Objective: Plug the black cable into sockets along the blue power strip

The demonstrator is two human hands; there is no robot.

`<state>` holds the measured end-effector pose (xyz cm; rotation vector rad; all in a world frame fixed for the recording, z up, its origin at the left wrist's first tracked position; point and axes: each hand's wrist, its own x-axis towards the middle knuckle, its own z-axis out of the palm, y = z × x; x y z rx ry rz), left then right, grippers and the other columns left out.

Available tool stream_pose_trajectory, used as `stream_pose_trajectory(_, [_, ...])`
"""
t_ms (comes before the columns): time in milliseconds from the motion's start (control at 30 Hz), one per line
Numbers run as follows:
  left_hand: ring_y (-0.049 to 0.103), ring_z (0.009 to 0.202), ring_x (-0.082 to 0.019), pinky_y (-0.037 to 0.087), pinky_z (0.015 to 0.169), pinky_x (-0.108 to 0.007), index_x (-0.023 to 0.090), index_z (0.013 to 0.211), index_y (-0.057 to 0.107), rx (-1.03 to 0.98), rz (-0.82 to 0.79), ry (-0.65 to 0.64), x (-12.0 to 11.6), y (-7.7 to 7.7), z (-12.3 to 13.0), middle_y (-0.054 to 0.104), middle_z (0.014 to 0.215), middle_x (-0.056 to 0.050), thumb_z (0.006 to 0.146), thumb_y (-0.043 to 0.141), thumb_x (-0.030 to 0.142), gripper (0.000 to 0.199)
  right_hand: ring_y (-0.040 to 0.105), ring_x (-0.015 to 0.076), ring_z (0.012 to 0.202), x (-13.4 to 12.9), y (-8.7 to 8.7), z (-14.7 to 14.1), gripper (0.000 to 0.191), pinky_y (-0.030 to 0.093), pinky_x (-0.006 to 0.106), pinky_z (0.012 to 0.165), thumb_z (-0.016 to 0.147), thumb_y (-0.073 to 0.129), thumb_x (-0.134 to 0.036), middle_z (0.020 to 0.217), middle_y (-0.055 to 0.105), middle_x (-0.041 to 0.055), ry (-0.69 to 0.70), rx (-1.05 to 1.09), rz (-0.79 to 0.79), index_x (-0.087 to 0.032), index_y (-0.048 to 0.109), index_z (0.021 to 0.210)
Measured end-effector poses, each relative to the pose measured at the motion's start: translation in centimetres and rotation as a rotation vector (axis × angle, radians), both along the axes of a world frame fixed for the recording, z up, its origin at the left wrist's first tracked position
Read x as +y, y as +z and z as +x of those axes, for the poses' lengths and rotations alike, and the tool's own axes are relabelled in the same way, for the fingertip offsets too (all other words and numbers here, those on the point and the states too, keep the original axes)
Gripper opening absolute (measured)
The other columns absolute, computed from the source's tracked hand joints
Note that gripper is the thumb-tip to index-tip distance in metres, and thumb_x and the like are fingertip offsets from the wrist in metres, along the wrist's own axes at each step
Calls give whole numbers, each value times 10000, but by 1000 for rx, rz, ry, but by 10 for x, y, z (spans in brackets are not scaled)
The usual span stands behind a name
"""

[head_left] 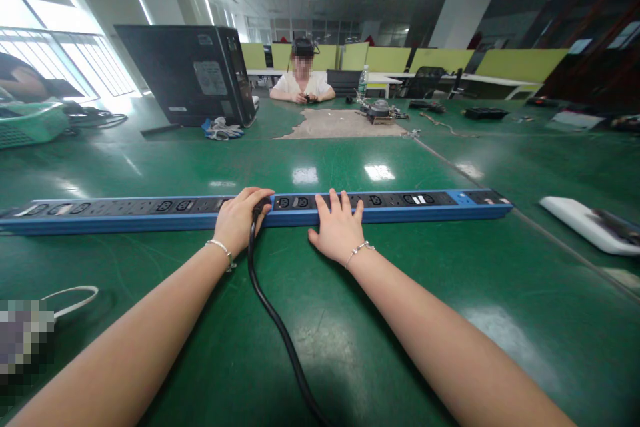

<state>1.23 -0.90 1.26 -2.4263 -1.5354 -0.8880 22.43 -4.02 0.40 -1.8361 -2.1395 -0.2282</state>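
A long blue power strip point(295, 218) with black sockets lies across the green table. My left hand point(239, 219) is closed around the black plug point(259, 205) of a power cord point(280, 327), at a socket near the strip's middle. Whether the plug sits fully in the socket is hidden by my fingers. From the plug the cord runs down toward the table's near edge. My right hand point(339, 223) rests with spread fingers on the strip, just right of the plug, and holds nothing.
A black computer case point(185, 77) stands at the back left, with gloves point(223, 129) beside it. Left of it is a green basket point(33, 125). A white device point(590, 223) lies at the right. Across the table sits a person point(303, 83), near a water bottle point(363, 82).
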Motion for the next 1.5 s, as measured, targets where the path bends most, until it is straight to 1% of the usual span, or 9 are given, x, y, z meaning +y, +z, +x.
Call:
stream_pose_trajectory(100, [588,964,-202,449,859,-346,255,1143,569,-16,-5,-3,0,-1,1,598,1122,-42,885,404,354,321,190,441,1317,4,2,-28,803,95,707,967,707,599,-577,1461,283,189,19,8,-35,-221,359,1385])
stream_pose_trajectory(233, [585,984,-201,445,857,-340,249,1127,572,-8,13,-4,-1,-2,2,606,1121,-47,888,403,338,306,217,381,1324,7,-1,-51,655,131,658,1002,791,544,-520,1459,320,116,140,2,36,-285,363,1375])
stream_pose_trajectory(533, [593,985,-194,451,830,-317,231,1085,583,-45,60,-39,3,-9,-1,617,1114,-56,898,402,359,290,242,362,1321,8,-3,-48,551,171,639,989,854,483,-469,1457,330,72,158,-18,77,-413,315,1376])
stream_pose_trajectory(667, [575,999,-176,442,893,-311,207,1065,573,-227,130,-21,5,-2,-3,615,1070,-56,892,414,320,260,241,359,1323,7,-2,-49,530,171,632,992,851,497,-440,1459,325,68,154,-25,66,-419,345,1358])
stream_pose_trajectory(800, [555,1029,-182,430,936,-335,215,1068,568,-312,195,106,6,7,-26,597,1079,-51,877,434,301,249,238,358,1324,8,-2,-48,530,172,629,995,848,499,-427,1461,322,66,156,-24,63,-415,350,1357])
stream_pose_trajectory(967, [566,1013,-209,437,939,-376,192,1061,583,-303,184,287,11,1,-82,615,1046,-54,857,480,302,253,235,358,1325,8,-3,-47,539,170,629,996,843,504,-422,1462,321,67,165,-16,68,-413,349,1359])
stream_pose_trajectory(1067, [568,1018,-199,439,945,-374,218,1084,568,-233,138,200,13,-2,-100,612,1070,-30,856,485,301,257,237,357,1324,8,-3,-47,536,167,625,999,844,502,-419,1461,322,68,168,-11,62,-411,351,1358])
stream_pose_trajectory(1167, [575,1017,-201,440,946,-369,211,1088,565,-154,105,100,13,-3,-104,608,1094,-48,864,467,315,266,245,357,1321,8,-3,-47,532,169,621,1000,844,500,-422,1458,327,68,170,-8,65,-408,356,1356])
stream_pose_trajectory(1500, [579,1015,-202,437,944,-372,215,1091,558,-179,59,83,12,-2,-104,614,1098,-46,871,455,359,283,232,351,1327,7,-2,-48,528,164,614,1003,849,494,-411,1464,318,66,163,-10,56,-406,356,1358])
